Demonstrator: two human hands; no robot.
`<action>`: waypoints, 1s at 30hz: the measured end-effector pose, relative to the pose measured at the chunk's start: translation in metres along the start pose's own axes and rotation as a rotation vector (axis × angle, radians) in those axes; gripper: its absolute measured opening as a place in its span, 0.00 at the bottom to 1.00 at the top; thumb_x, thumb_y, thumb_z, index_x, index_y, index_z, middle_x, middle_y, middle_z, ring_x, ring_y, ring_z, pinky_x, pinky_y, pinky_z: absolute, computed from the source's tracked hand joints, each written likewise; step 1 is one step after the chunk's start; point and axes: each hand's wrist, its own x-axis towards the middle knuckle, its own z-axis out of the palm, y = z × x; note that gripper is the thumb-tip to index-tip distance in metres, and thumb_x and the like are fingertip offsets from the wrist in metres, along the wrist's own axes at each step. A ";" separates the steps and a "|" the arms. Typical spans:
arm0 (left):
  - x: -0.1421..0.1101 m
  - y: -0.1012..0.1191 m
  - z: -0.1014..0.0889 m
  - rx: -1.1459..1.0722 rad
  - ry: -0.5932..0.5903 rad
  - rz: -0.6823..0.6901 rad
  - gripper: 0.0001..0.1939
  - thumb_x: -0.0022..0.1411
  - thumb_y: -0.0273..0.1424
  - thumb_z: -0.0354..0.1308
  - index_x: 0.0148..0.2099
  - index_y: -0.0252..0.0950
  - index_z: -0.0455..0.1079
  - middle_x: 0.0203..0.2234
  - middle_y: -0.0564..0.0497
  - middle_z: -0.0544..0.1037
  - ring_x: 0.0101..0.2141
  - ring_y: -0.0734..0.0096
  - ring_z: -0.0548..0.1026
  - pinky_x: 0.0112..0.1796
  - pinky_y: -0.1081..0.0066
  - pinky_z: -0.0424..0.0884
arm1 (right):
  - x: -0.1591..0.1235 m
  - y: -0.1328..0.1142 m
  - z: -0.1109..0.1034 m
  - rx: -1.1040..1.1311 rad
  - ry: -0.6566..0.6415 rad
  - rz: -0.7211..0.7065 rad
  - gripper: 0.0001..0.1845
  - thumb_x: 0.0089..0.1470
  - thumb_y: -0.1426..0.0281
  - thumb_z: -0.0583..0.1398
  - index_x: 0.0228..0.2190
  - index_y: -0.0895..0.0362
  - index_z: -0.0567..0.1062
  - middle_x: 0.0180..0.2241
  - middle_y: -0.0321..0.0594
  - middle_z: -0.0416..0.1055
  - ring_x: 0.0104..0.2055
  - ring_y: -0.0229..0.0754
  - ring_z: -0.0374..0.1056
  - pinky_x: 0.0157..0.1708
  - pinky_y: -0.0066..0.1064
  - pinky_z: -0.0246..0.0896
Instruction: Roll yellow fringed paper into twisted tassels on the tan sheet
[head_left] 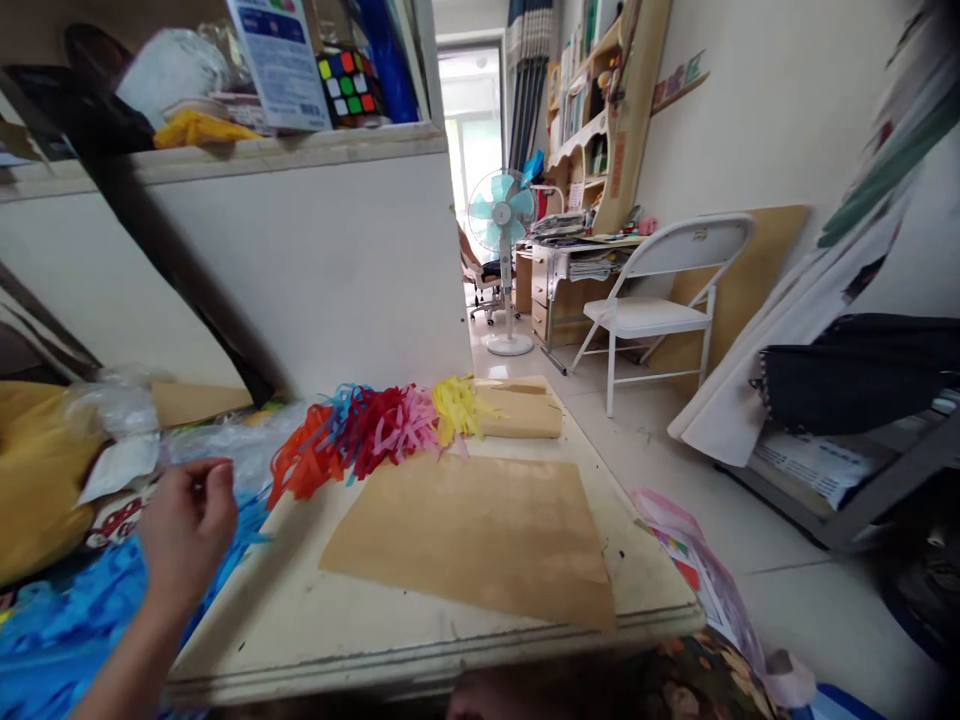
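Note:
My left hand (184, 530) hovers at the left edge of a small cream table (300, 620), fingers curled together in a pinch, with a thin blue strip (251, 520) trailing from it toward the table. A heap of coloured paper strips (371, 430), orange, blue, red, pink and yellow, lies along the table's far side. A brown sheet of paper (480, 530) lies flat in the middle of the table. A smaller brown board (521, 410) sits at the far right corner behind the yellow strips. My right hand is out of view.
Blue cloth (67, 620) and a yellow bag (37, 470) lie left of the table. A white partition (300, 260) stands behind it, with a puzzle cube (349, 85) on its ledge. A white folding chair (660, 300), a fan (502, 215) and a desk stand beyond.

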 end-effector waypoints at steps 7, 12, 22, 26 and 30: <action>-0.105 0.070 0.011 -0.875 -0.627 -0.150 0.13 0.44 0.40 0.55 0.22 0.34 0.62 0.14 0.57 0.60 0.17 0.80 0.57 0.18 0.78 0.53 | -0.020 -0.052 -0.033 -0.046 -0.060 -0.257 0.08 0.45 0.79 0.55 0.25 0.59 0.73 0.24 0.34 0.68 0.30 0.32 0.64 0.32 0.18 0.57; -0.123 0.092 0.027 -1.292 -0.944 -0.500 0.13 0.38 0.37 0.61 0.20 0.32 0.65 0.15 0.56 0.64 0.17 0.84 0.58 0.19 0.80 0.54 | -0.035 -0.082 -0.083 -0.065 0.532 -0.338 0.08 0.48 0.76 0.53 0.31 0.59 0.72 0.27 0.38 0.66 0.28 0.31 0.62 0.28 0.20 0.57; -0.132 0.082 0.027 -1.338 -1.059 -0.540 0.13 0.40 0.31 0.62 0.31 0.31 0.70 0.23 0.49 0.74 0.21 0.78 0.68 0.22 0.77 0.64 | -0.012 -0.060 -0.064 -0.016 0.816 -0.261 0.04 0.45 0.75 0.55 0.27 0.58 0.69 0.24 0.36 0.67 0.27 0.33 0.64 0.27 0.23 0.60; -0.133 0.084 0.026 -1.271 -1.106 -0.462 0.12 0.42 0.35 0.60 0.28 0.30 0.69 0.19 0.51 0.72 0.19 0.80 0.67 0.20 0.78 0.63 | -0.040 -0.080 -0.054 -0.042 0.395 -0.182 0.04 0.47 0.71 0.55 0.24 0.54 0.70 0.23 0.35 0.68 0.27 0.33 0.64 0.28 0.24 0.60; -0.130 0.082 0.025 -1.251 -1.151 -0.424 0.14 0.42 0.38 0.59 0.26 0.30 0.67 0.17 0.54 0.69 0.18 0.81 0.66 0.20 0.79 0.62 | -0.062 -0.089 -0.040 0.013 0.050 -0.154 0.10 0.46 0.69 0.57 0.15 0.50 0.70 0.14 0.32 0.64 0.23 0.35 0.65 0.23 0.24 0.59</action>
